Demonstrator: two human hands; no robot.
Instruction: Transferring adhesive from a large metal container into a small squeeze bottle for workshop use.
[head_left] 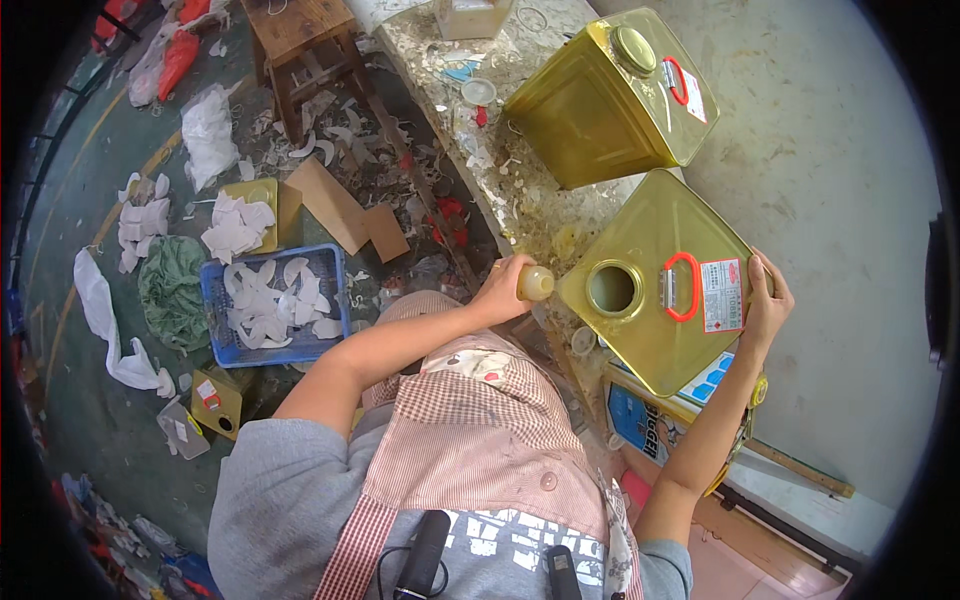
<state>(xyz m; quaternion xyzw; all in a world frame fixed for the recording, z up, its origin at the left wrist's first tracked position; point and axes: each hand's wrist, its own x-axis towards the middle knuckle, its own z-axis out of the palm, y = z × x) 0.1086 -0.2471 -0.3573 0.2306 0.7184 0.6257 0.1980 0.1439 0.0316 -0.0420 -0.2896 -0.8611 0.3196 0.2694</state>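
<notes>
Below the bench edge, my left hand [498, 294] is closed around a small yellowish translucent bottle [536, 283], its round end toward the can. My right hand [768, 302] grips the right corner of a gold square metal can [645, 345]. That can has a round open mouth [612, 289], a red carrying handle [682, 287] and a white label. The bottle is just left of the can, apart from the mouth. Behind it stands a second gold can [600, 110] with its round cap on and a red handle.
The cluttered, stained bench [480, 170] runs along the wall. A blue basket [275, 350] of white cut pieces sits on the floor at left, near a green bag [178, 292], cardboard [328, 205] and another gold can [216, 405]. A wooden stool [298, 25] stands farther back.
</notes>
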